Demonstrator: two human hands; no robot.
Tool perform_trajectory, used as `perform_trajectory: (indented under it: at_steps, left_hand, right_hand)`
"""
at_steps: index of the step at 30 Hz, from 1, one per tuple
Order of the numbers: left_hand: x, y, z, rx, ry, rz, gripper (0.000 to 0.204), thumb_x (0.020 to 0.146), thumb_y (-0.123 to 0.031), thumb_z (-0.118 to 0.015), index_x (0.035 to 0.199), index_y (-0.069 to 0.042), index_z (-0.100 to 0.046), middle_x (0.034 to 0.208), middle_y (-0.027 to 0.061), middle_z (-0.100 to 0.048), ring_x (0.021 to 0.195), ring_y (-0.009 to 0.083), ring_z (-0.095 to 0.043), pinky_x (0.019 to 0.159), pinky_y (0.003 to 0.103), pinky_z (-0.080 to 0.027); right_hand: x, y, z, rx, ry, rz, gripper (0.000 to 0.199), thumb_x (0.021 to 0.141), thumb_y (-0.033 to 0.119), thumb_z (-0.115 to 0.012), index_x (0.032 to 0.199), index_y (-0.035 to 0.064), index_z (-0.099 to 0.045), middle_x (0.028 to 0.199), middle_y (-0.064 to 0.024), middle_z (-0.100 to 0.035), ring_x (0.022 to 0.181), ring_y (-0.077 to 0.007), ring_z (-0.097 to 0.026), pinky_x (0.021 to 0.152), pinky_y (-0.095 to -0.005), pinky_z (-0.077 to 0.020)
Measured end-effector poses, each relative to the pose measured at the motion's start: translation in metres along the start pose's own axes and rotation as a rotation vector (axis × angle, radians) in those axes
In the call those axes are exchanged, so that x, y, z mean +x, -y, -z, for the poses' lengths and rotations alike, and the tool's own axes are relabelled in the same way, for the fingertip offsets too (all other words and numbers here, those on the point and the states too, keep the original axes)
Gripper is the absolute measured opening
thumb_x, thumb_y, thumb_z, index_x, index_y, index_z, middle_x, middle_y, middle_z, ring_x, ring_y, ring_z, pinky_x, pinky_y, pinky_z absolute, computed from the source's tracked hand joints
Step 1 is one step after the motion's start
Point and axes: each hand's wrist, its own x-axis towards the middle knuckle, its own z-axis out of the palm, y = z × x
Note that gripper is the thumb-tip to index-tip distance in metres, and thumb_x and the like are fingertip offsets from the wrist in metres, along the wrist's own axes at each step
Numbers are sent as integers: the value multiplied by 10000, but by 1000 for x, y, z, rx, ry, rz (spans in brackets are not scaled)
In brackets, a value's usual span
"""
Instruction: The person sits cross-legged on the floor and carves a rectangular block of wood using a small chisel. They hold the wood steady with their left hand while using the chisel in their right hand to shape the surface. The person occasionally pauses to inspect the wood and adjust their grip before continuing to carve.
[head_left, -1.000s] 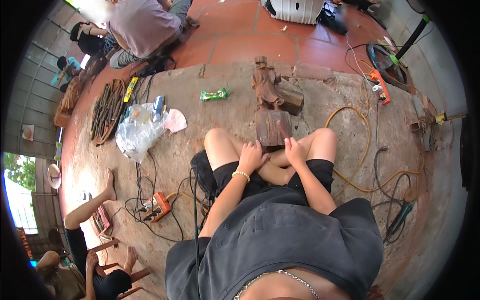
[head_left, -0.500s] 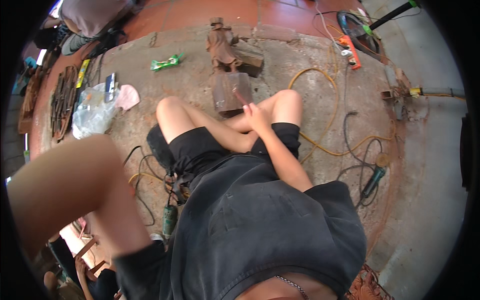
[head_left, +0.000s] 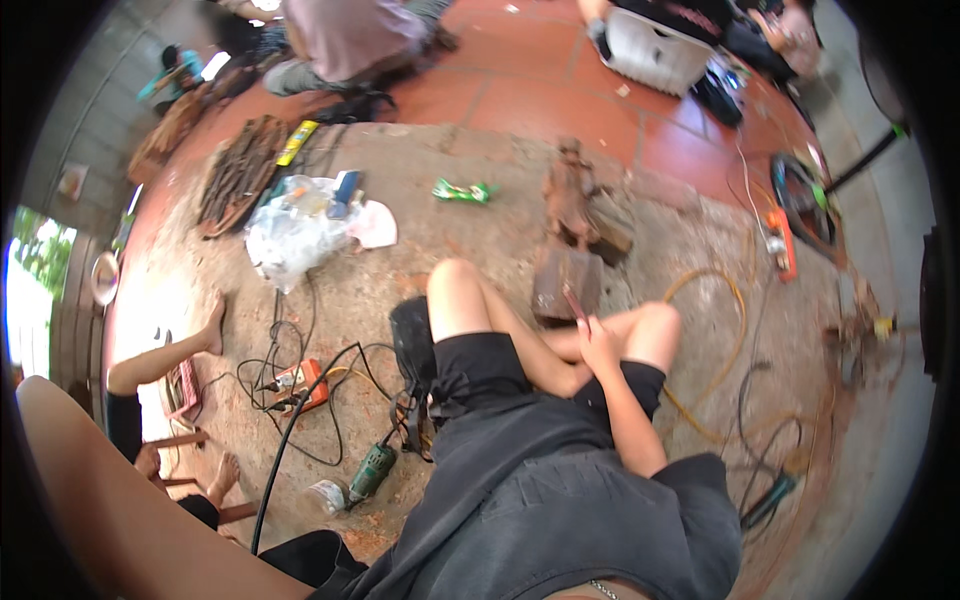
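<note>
I sit cross-legged on a dusty concrete floor. My right hand [head_left: 600,342] rests between my knees and grips a thin reddish stick-like tool [head_left: 574,304], whose tip lies on a dark wooden block [head_left: 560,280] just in front of my legs. A carved brown wooden figure [head_left: 582,200] stands behind the block. My left forearm [head_left: 110,500] is raised across the lower left corner. It is blurred, and its hand is beyond the picture's edge.
Left of my legs lie a green power tool [head_left: 372,470], an orange power strip [head_left: 300,382] and tangled black cables. A plastic bag [head_left: 288,235], a green wrapper [head_left: 460,190] and carved wood pieces [head_left: 235,175] lie farther off. A yellow hose [head_left: 725,300] curves at right. Another person's bare legs [head_left: 170,355] are at left.
My left hand has left the block and the arm has swung up to the lower left. The right hand stays at the block with the tool. The view has shifted.
</note>
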Motion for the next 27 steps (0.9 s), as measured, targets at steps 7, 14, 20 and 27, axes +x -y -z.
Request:
perform_trajectory:
  at_steps: [7,14,20,27]
  left_hand:
    - [-3,-9,2,-82,0,31,218,769,-190,-534,879,-6,-569,766,111,-587,680,207,-567,595,293,-448]
    - [-4,-4,8,-81,-16,38,225,778,-190,-528,896,-1,-561,777,101,-585,687,192,-563,603,282,-446]
    - [0,-18,2,-109,-41,-24,232,785,-189,-524,911,3,-554,787,92,-584,694,179,-560,610,272,-445]
    - [8,-16,9,-234,-214,-73,240,793,-189,-518,928,7,-546,799,81,-582,701,163,-556,618,260,-444]
  right_hand:
    - [-5,11,9,-37,47,-69,302,810,338,-422,709,57,-469,572,-207,-521,561,-405,-509,517,-500,-379]
    - [0,13,8,-19,-10,-16,226,791,299,-468,742,79,-465,584,-188,-532,560,-390,-516,494,-485,-379]
    - [11,9,17,-123,80,-37,218,797,303,-462,759,89,-459,602,-204,-526,576,-408,-505,487,-490,-370]
    - [34,20,17,-220,94,71,236,806,299,-453,757,70,-482,646,-184,-558,619,-381,-538,535,-461,-416]
